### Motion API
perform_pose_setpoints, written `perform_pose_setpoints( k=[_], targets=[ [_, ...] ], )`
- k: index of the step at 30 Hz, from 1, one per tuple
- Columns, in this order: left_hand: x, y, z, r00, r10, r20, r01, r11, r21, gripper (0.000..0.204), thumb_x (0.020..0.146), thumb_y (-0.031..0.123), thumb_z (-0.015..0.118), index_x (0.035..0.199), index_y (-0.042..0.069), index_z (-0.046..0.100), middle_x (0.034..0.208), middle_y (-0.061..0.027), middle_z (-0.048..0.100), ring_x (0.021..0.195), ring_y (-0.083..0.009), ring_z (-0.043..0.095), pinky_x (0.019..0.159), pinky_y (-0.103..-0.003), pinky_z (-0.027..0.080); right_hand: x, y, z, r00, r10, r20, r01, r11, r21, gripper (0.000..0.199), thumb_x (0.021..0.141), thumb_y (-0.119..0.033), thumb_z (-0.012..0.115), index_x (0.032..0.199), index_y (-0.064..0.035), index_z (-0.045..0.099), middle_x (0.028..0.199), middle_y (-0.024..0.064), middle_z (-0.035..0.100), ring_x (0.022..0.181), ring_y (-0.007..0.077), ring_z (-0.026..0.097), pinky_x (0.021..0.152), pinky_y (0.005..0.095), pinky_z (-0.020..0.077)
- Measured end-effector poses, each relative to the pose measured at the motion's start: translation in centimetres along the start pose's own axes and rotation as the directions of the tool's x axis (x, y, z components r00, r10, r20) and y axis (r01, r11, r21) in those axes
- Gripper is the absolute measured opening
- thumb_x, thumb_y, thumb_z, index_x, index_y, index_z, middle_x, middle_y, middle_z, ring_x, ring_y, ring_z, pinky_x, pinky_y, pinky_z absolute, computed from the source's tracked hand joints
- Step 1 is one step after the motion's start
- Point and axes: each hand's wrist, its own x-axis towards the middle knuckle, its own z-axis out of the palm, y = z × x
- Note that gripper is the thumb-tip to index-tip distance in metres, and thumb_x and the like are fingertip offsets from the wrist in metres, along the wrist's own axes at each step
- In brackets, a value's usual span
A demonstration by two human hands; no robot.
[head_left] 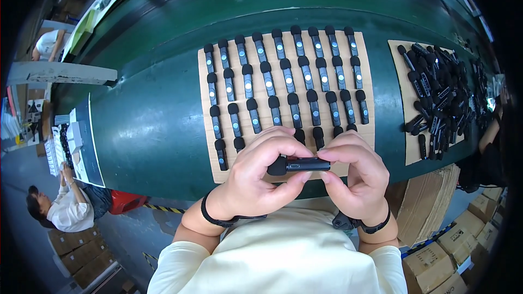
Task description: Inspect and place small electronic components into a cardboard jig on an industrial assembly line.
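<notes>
A small black clip-on microphone with a round foam windscreen lies sideways between my hands, close to my chest. My left hand is closed round its foam end and side, thumb below and fingers above. At the other end, my right hand pinches it between thumb and fingertips. Beyond my hands, rows of like microphones lie on a cardboard sheet, foam ends pointing away from me. Most show a pale round spot on the body. My hands hide part of the nearest row.
On the right, a jumbled heap of microphones covers a second cardboard sheet. Both sheets lie on a green worktable. Cartons and flattened cardboard stand at lower right. A seated person is at left.
</notes>
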Motion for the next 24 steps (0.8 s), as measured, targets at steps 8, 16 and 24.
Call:
perform_pose_setpoints(
  k=[8,16,24],
  targets=[
    [0.16,0.22,-0.07,1.0,0.001,-0.02,-0.001,1.0,0.0,0.026,0.073,-0.001,0.073,0.097,0.001,0.064,0.089,-0.0094,0.067,0.084,-0.0269,0.063,0.096,-0.048,0.047,0.18,0.15,0.09,0.999,-0.052,0.009,0.052,0.998,-0.026,0.023,0.076,0.0,0.07,0.099,0.0049,0.066,0.092,0.0145,0.065,0.08,0.0214,0.059,0.073,0.0297,0.0457],
    [0.09,0.01,0.12,0.999,0.008,-0.032,-0.007,1.0,0.013,0.025,0.074,-0.002,0.07,0.098,-0.001,0.063,0.088,-0.0098,0.066,0.083,-0.0227,0.063,0.098,-0.049,0.044,0.21,0.09,0.21,1.0,-0.021,-0.015,0.021,1.0,-0.019,0.03,0.073,0.005,0.072,0.102,0.0014,0.067,0.089,0.0127,0.067,0.08,0.0256,0.062,0.073,0.0331,0.0474],
    [0.56,-0.37,-0.36,0.991,0.059,0.12,-0.078,0.985,0.153,0.028,0.076,0.002,0.073,0.102,0.0,0.064,0.101,-0.0131,0.065,0.095,-0.0253,0.062,0.097,-0.044,0.044,0.24,-0.34,-0.39,0.993,-0.121,0.02,0.122,0.983,-0.14,0.025,0.078,0.002,0.069,0.103,-0.0001,0.066,0.101,0.0156,0.063,0.086,0.0235,0.059,0.073,0.031,0.0466]
  ],
)
